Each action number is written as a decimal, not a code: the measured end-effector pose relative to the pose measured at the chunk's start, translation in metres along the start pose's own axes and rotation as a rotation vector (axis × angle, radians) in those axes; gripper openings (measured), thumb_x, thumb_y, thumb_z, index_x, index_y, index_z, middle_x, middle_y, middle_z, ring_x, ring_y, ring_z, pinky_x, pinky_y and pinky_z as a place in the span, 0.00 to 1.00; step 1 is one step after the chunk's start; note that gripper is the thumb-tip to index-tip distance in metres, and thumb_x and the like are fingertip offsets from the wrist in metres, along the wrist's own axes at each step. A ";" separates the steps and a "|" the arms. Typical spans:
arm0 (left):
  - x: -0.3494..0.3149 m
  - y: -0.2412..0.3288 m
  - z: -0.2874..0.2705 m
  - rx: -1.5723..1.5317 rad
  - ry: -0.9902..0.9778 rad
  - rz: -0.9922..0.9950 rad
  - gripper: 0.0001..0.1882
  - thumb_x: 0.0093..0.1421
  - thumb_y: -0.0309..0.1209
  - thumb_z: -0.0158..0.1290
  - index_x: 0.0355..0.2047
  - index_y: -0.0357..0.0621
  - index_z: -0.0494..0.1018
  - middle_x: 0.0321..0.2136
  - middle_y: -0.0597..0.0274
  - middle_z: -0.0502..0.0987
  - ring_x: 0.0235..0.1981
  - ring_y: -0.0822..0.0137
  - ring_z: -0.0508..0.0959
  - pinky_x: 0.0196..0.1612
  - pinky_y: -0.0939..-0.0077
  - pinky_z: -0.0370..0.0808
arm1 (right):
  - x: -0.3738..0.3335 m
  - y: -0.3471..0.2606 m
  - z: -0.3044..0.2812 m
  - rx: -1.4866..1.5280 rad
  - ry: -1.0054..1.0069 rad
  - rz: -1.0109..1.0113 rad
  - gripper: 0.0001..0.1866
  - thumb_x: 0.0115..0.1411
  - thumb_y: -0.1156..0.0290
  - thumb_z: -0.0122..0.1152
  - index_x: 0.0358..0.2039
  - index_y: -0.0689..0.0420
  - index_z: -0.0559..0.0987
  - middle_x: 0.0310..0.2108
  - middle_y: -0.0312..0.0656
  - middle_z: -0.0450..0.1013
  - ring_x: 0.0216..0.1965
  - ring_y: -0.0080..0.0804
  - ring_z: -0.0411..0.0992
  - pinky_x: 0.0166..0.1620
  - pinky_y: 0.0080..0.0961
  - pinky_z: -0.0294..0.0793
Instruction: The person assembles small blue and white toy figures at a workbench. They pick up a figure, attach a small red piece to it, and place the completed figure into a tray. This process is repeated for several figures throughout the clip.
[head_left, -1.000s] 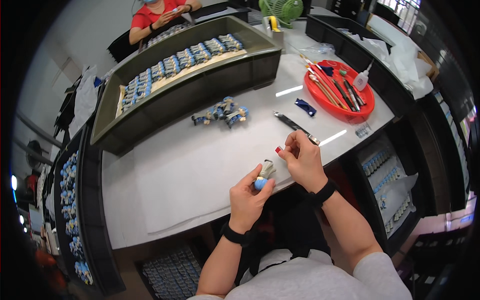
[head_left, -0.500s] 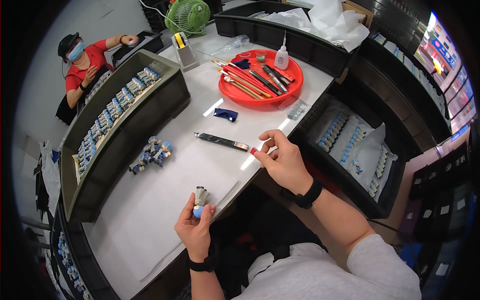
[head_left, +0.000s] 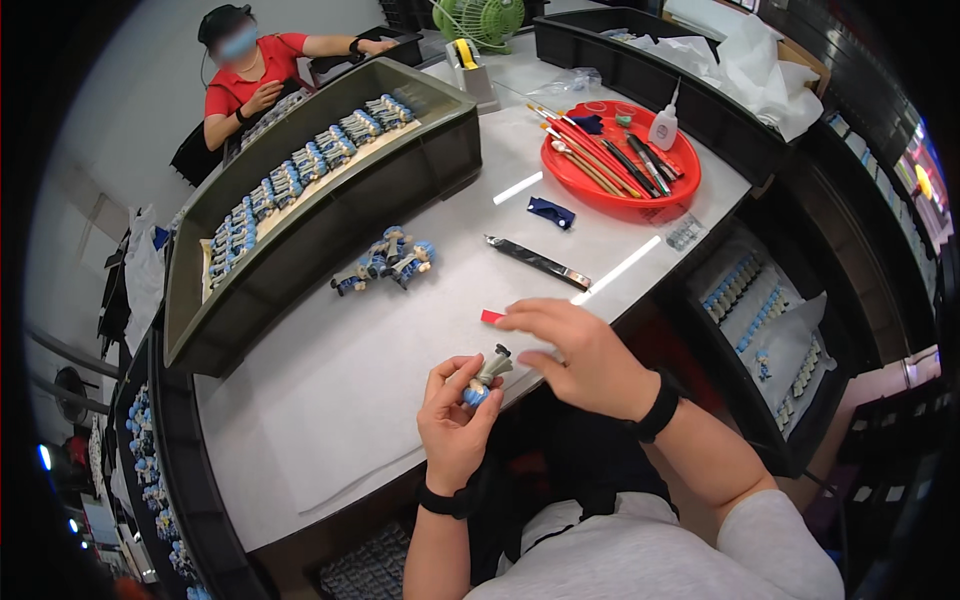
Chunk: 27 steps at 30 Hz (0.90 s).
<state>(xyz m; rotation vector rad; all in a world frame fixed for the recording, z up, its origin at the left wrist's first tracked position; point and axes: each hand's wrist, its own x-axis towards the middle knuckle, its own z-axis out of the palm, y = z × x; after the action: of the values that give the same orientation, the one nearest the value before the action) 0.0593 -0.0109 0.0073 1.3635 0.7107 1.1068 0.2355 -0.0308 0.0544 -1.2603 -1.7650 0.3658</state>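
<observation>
My left hand (head_left: 457, 420) is closed around a small figurine (head_left: 489, 374) with blue hair and a pale grey body. Its head points toward me and its dark feet point away, over the table's front edge. Beside it, my right hand (head_left: 585, 360) hovers with thumb and fingers apart. A small flat red piece (head_left: 491, 316) shows at its fingertips; whether it touches them or lies on the table I cannot make out. Farther back lies a slim black tool (head_left: 538, 262) with a shiny end. Several blue-haired figurines (head_left: 388, 260) lie heaped on the white table (head_left: 330, 400).
A dark bin (head_left: 330, 215) of figurine rows borders the left. Behind the tool are a dark blue piece (head_left: 551, 213) and a red tray (head_left: 640, 205) with brushes, pens and a white squeeze bottle (head_left: 664, 128). Another figurine bin (head_left: 760, 400) stands right. A co-worker (head_left: 250, 85) sits far left.
My right hand has moved left from beside the black tool to near the figurine, and the red piece has moved with it. The thumb has parted from the fingers. The view has shifted.
</observation>
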 end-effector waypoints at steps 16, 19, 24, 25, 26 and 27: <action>-0.005 0.011 0.016 0.107 0.114 -0.101 0.16 0.56 0.20 0.50 0.47 0.33 0.66 0.41 0.52 0.73 0.34 0.67 0.76 0.37 0.77 0.75 | -0.143 0.096 -0.155 0.037 0.759 0.492 0.11 0.49 0.80 0.60 0.35 0.62 0.75 0.30 0.40 0.74 0.31 0.22 0.73 0.34 0.19 0.74; -0.006 0.008 0.008 0.183 0.087 -0.161 0.19 0.57 0.19 0.47 0.50 0.34 0.63 0.46 0.51 0.70 0.38 0.66 0.75 0.41 0.75 0.74 | -0.251 0.146 -0.217 -0.288 0.907 0.787 0.11 0.50 0.80 0.60 0.36 0.63 0.75 0.29 0.39 0.75 0.32 0.20 0.72 0.36 0.17 0.73; -0.004 0.007 0.010 0.254 0.138 -0.173 0.18 0.57 0.19 0.48 0.49 0.34 0.64 0.44 0.53 0.71 0.37 0.68 0.75 0.41 0.77 0.74 | -0.394 0.173 -0.273 -0.911 0.810 1.328 0.12 0.40 0.70 0.65 0.27 0.58 0.77 0.26 0.47 0.74 0.31 0.44 0.74 0.36 0.32 0.73; -0.003 0.008 0.013 0.271 0.140 -0.169 0.17 0.58 0.20 0.48 0.49 0.33 0.65 0.43 0.53 0.71 0.36 0.69 0.75 0.41 0.78 0.74 | -0.415 0.178 -0.277 -0.971 0.792 1.384 0.10 0.40 0.71 0.65 0.26 0.58 0.77 0.26 0.47 0.74 0.32 0.45 0.74 0.36 0.34 0.73; -0.003 0.009 0.015 0.276 0.150 -0.176 0.17 0.58 0.20 0.48 0.49 0.33 0.65 0.43 0.54 0.71 0.36 0.69 0.75 0.41 0.78 0.74 | -0.434 0.185 -0.282 -0.992 0.743 1.458 0.11 0.40 0.71 0.65 0.26 0.57 0.78 0.27 0.47 0.74 0.32 0.44 0.74 0.36 0.34 0.72; -0.003 0.010 0.017 0.284 0.158 -0.182 0.17 0.58 0.20 0.48 0.49 0.33 0.65 0.43 0.54 0.71 0.36 0.69 0.75 0.40 0.78 0.74 | -0.442 0.189 -0.284 -1.007 0.693 1.533 0.11 0.40 0.71 0.66 0.27 0.57 0.78 0.27 0.47 0.74 0.32 0.43 0.74 0.37 0.33 0.72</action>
<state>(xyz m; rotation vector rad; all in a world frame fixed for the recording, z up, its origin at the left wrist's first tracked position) 0.0711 -0.0216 0.0189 1.4247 1.1201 1.0018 0.6047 -0.4028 -0.1386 -2.8345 0.0097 -0.2240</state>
